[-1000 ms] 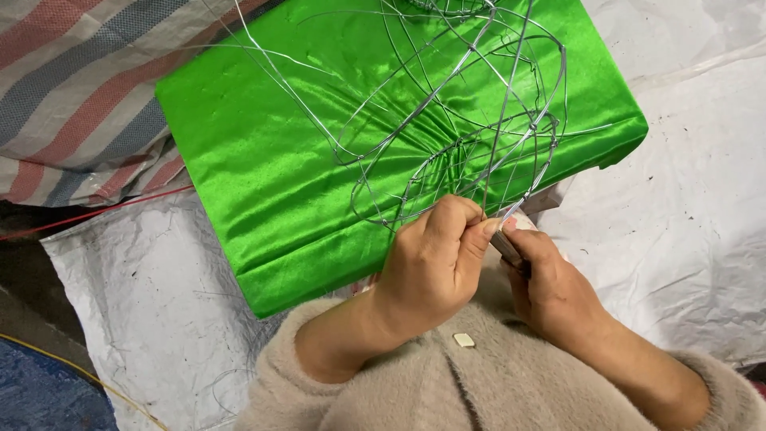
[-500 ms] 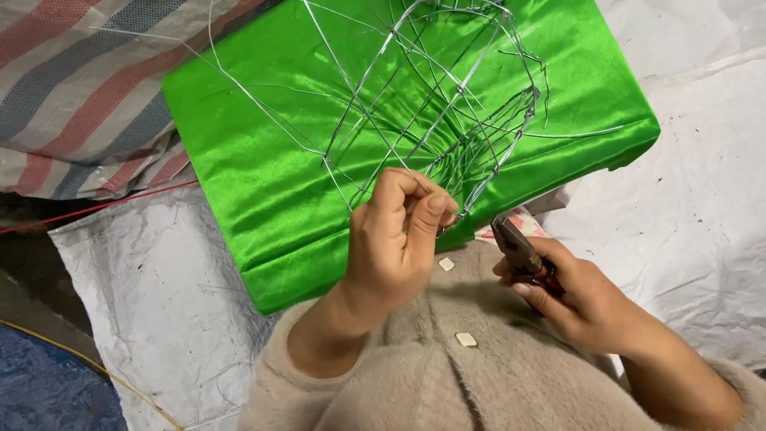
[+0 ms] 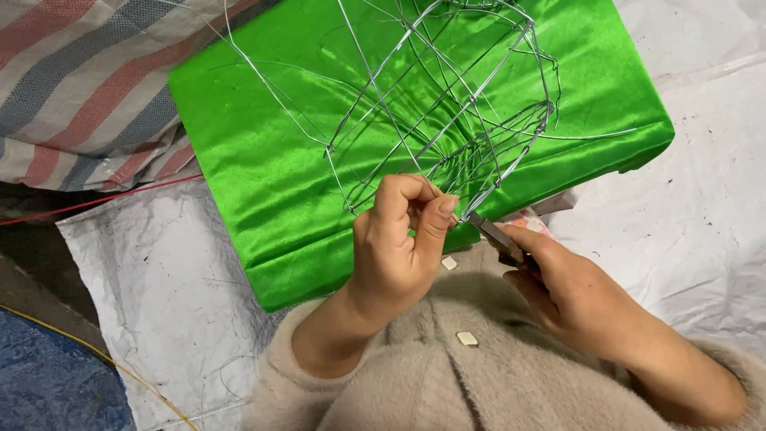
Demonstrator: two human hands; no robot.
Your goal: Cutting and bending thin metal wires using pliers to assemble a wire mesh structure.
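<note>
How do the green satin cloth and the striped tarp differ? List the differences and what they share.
1. The green cloth is one plain glossy colour; the striped tarp is dull, with red, blue and grey bands.
2. The green cloth lies smooth and flat like a wrapped slab; the striped tarp is rumpled.
3. The wire frame pinched by the left hand is over the green cloth; none of it is over the tarp.
Both lie by the white sheet.

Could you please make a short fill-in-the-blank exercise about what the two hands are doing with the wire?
1. The left hand pinches the wire frame with its ____.
2. The right hand holds small ____ at the frame's lower edge.
3. The frame lies over a shiny ____ cloth.
4. The person's fuzzy sweater is ____.

Missing words: fingertips; pliers; green; beige
</note>
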